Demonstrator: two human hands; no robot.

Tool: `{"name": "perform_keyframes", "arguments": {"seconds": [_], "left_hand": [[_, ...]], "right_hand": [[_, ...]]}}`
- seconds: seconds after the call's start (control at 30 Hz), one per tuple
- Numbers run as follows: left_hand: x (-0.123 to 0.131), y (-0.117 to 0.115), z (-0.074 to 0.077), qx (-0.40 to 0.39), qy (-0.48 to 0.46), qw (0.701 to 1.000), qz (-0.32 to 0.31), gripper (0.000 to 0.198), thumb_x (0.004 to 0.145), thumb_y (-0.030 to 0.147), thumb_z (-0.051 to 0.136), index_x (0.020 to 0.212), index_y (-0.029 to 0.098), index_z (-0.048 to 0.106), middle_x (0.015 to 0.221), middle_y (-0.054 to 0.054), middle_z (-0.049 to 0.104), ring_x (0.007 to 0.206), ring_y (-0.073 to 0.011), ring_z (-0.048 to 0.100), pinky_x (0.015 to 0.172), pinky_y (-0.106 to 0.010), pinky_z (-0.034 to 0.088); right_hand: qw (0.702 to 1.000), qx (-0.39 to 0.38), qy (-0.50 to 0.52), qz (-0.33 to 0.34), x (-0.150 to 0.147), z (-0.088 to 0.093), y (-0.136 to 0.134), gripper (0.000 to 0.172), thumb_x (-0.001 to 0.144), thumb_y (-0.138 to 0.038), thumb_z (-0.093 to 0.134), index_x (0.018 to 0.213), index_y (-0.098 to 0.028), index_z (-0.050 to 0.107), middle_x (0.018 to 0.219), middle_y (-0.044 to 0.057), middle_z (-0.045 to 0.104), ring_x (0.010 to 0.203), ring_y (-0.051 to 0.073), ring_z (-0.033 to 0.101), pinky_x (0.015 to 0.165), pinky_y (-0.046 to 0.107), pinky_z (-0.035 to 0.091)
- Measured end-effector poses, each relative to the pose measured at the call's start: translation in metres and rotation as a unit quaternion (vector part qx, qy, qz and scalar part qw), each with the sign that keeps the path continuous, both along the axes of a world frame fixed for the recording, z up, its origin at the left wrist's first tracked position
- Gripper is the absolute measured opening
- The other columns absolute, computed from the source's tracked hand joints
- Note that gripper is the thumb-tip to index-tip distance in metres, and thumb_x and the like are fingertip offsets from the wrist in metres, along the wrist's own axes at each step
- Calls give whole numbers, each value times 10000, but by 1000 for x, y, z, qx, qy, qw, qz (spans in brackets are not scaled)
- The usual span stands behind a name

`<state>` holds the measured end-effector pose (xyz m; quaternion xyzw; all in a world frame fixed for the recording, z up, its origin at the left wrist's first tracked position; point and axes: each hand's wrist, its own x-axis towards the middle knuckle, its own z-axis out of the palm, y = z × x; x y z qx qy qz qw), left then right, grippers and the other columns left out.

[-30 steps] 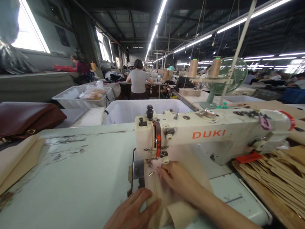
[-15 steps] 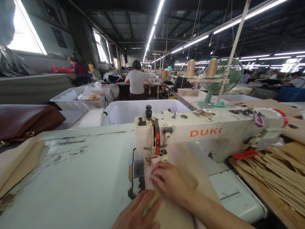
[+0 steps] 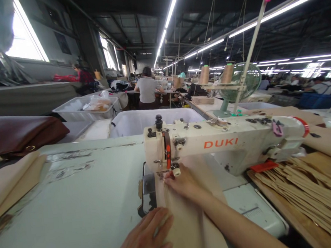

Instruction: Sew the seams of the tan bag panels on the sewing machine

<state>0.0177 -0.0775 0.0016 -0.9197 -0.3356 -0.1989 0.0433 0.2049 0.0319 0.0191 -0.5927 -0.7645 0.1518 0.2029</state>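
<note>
A beige panel (image 3: 182, 226), soft like leather or cloth, lies under the head of a white sewing machine (image 3: 195, 138) marked DUKI. Its left edge runs back to the presser foot (image 3: 160, 175). My right hand (image 3: 182, 182) is just right of the foot, fingertips closed on the panel close to the needle; some fingers are hidden behind the machine head. Nearer to me, my left hand (image 3: 147, 233) rests on the panel's left edge, its fingers stretched out and the thumb apart.
Beige strips (image 3: 313, 196) are heaped on a wooden board at the right. A brown leather bag (image 3: 21, 132) and folded beige pieces (image 3: 14, 183) lie at the left. A white bin (image 3: 153, 119) stands behind the machine. Thread cones (image 3: 204, 75) and a fan (image 3: 248, 78) are beyond. A person sits farther back.
My right hand has moved forward and slightly right, closer to the needle and partly behind the machine head. My left hand stays nearly in place. The view has shifted slightly.
</note>
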Motion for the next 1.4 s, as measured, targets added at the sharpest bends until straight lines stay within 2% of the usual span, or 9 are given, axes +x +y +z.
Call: {"name": "perform_keyframes", "arguments": {"seconds": [0.3, 0.47, 0.6, 0.7, 0.77, 0.9, 1.07, 1.27, 1.4], "left_hand": [[-3, 0, -2, 41, 18, 999, -15, 429, 891, 245, 601, 1317, 203, 573, 1348, -31, 624, 1211, -203, 595, 1052, -258, 477], [-3, -1, 5, 38, 37, 998, -18, 414, 909, 285, 618, 1315, 208, 584, 1325, -12, 643, 1204, -201, 601, 1063, -277, 470], [0, -4, 9, 21, 9, 1000, 1, 400, 894, 241, 607, 1293, 257, 588, 1310, -13, 645, 1194, -207, 602, 1064, -296, 467], [2, -6, 7, 10, -14, 1000, 24, 412, 859, 205, 605, 1266, 269, 591, 1275, -37, 647, 1159, -225, 611, 1003, -299, 513], [3, -6, 4, -6, -16, 1000, 22, 411, 847, 200, 623, 1253, 264, 591, 1217, -38, 663, 1121, -221, 621, 962, -280, 534], [2, -3, 1, -2, -18, 1000, 6, 432, 845, 246, 659, 1267, 243, 568, 1205, -42, 667, 1121, -232, 610, 996, -297, 513], [0, 8, 6, 7, -10, 1000, -3, 573, 829, 292, 695, 1364, 249, 491, 1214, -25, 667, 1119, -225, 615, 1029, -303, 485], [-1, 19, 11, 10, 3, 1000, 28, 561, 823, 331, 711, 1342, 238, 520, 1284, -40, 645, 1176, -239, 602, 1083, -338, 455], [-2, 26, 10, 18, 3, 999, 27, 589, 831, 352, 695, 1366, 207, 494, 1290, -71, 637, 1173, -252, 603, 1069, -361, 474]], "right_hand": [[999, 35, -34, 18, 0, -11, -13, 148, 912, -284, 572, 839, -183, 652, 1089, 117, 633, 1111, 286, 527, 932, 433, 398], [998, 53, -42, 7, -7, -17, 9, 205, 950, -263, 500, 1025, -179, 671, 1210, 151, 603, 1212, 324, 469, 970, 469, 372], [998, 52, -40, 12, -3, -10, 18, 227, 933, -305, 561, 1108, -204, 664, 1204, 123, 618, 1192, 299, 500, 966, 434, 398], [997, 59, -36, 43, 6, -4, -4, 209, 908, -283, 614, 1082, -177, 662, 1169, 125, 631, 1146, 282, 535, 963, 422, 415], [993, 62, -31, 100, 13, -5, -26, 130, 896, -225, 638, 1017, -191, 672, 1096, 79, 663, 1096, 228, 569, 976, 368, 415], [974, 109, -4, 198, 21, -13, -50, 192, 947, -130, 540, 1063, -212, 669, 1119, 36, 683, 1107, 174, 581, 1130, 407, 273], [968, 124, -40, 214, 20, -16, -38, 280, 939, -94, 500, 1159, -204, 635, 1211, 46, 663, 1175, 187, 548, 1151, 446, 240], [969, 121, -56, 209, 23, -16, -25, 385, 958, -119, 467, 1312, -227, 576, 1388, 37, 576, 1269, 213, 486, 1167, 447, 205], [970, 128, -62, 199, 26, -15, -26, 437, 964, -106, 478, 1384, -222, 522, 1376, 55, 583, 1247, 218, 492, 1131, 435, 254]]}}
